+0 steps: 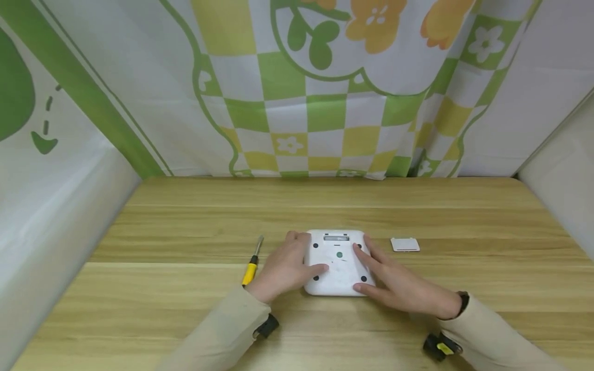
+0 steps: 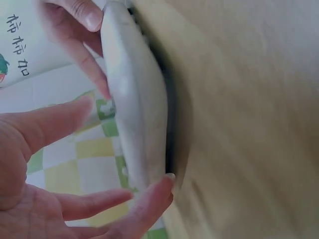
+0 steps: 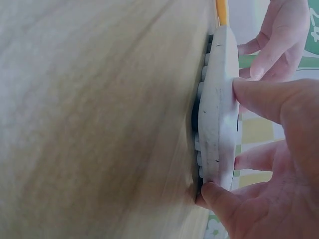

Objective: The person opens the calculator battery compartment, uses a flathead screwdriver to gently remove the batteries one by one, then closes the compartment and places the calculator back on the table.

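On the wooden table (image 1: 343,330) lies a white device (image 1: 342,281), its keys (image 3: 201,90) facing down. Both hands grasp it: the right hand (image 1: 405,284) has its fingers about the right edge, the left hand (image 1: 286,264) about the left. Just left of that hand is a yellow-handled screwdriver (image 1: 251,269); right of the device lies a white cover (image 1: 405,245); smallest, an uncovered slot (image 1: 336,238) near the device's far edge

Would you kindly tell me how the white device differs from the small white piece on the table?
The white device is much larger than the small white piece. The left hand and right hand hold the device; the piece lies untouched. The device bears dark round spots; the piece shows none. Both are white.
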Demonstrator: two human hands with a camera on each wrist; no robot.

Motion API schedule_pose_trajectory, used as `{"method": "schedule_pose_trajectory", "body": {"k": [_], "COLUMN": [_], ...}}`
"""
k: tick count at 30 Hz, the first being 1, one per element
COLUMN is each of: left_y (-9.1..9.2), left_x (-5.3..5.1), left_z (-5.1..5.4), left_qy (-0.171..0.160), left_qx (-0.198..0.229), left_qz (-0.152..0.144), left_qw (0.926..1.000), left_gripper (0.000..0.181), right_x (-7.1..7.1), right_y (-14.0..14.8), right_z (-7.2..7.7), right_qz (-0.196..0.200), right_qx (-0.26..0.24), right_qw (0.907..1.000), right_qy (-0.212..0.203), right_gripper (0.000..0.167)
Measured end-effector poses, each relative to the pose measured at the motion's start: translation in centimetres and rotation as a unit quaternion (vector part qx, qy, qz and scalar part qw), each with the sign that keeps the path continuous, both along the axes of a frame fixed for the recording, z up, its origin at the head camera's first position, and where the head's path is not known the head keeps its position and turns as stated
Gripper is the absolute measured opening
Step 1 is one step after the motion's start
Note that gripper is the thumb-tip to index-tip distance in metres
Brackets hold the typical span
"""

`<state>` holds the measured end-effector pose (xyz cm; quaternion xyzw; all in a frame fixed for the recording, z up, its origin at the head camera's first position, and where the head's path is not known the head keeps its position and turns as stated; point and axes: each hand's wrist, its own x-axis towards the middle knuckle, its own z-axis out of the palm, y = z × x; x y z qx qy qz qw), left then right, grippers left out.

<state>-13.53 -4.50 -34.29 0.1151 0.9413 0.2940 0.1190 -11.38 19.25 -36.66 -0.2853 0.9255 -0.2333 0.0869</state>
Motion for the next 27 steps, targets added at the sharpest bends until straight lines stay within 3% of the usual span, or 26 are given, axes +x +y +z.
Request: {"method": "schedule_pose_trajectory", "body": {"k": [3,10,15,23,27], "left_y": [-1.0,-3.6,-5.6,-7.7,-8.2], "left_x": [0.1,0.4,0.5,0.5,0.5], "left_z": [0.4,1.6,2.2,1.9,1.5], "left_qy": [0.019,0.033,0.045,0.022,0.001], "left_qx": [-0.009,-0.059,-0.100,-0.130,-0.130], "left_qz": [-0.006,0.028,0.020,0.008,0.013], "left_qw": [0.9998,0.9973,0.9937,0.9912,0.9914], "left_gripper": [0.056,0.057,0.056,0.040,0.043], "right_x": [0.0,0.0,0.1,0.1,0.1], "right_y": [0.0,0.2,0.2,0.2,0.3], "right_z": [0.0,0.0,0.0,-0.1,-0.1], "right_qz": [-0.002,-0.005,-0.007,-0.008,-0.009], "right_qx": [-0.001,-0.002,-0.003,-0.005,-0.005], "right_qw": [1.0000,0.9999,0.9998,0.9997,0.9997], "right_qy": [-0.005,-0.015,-0.016,-0.021,-0.021], "right_gripper": [0.073,0.074,0.074,0.075,0.075]}}
